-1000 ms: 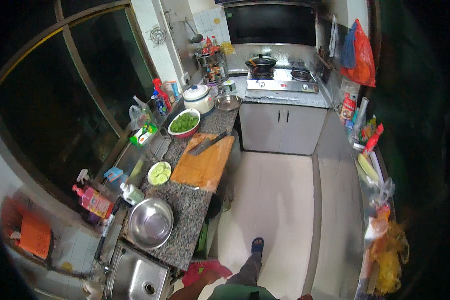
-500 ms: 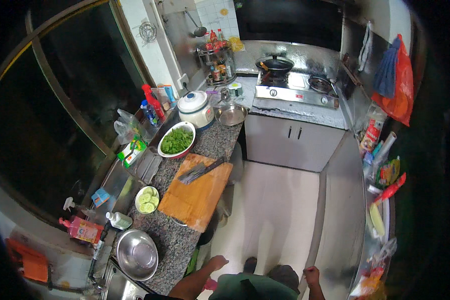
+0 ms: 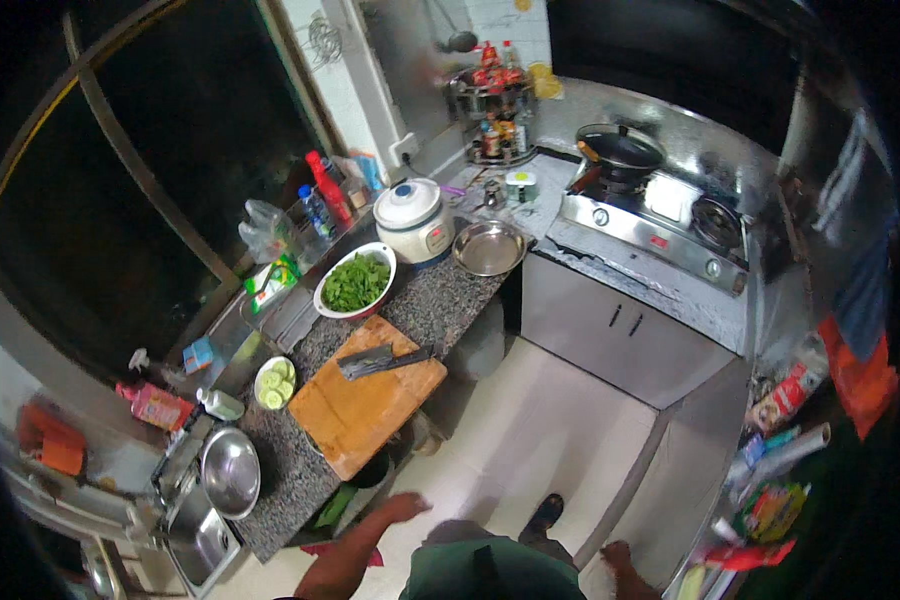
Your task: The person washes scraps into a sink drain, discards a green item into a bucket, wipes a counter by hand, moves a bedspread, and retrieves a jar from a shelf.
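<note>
My left hand (image 3: 402, 507) hangs above the floor, just off the counter's front edge, fingers loosely curled and nothing visible in them. On the other side of my body, my right hand (image 3: 620, 556) hangs low and slightly blurred, fingers curled in, also without a visible object. Nearest to the left hand is a wooden cutting board (image 3: 365, 420) on the granite counter, with a cleaver (image 3: 382, 361) lying across it. Beside the board stand a bowl of leafy greens (image 3: 355, 283) and a small bowl of pale green slices (image 3: 274, 383).
A metal basin (image 3: 231, 473) sits by the sink (image 3: 202, 540). Farther along are a white lidded pot (image 3: 410, 215) and a steel plate (image 3: 490, 248). A lidded pan (image 3: 620, 148) is on the gas stove (image 3: 655, 235). Packages (image 3: 775, 510) line the right side.
My view has swung, so the stove now appears farther right and the counter steeper. One foot has stepped forward on the floor. Both hands remain low beside my body.
</note>
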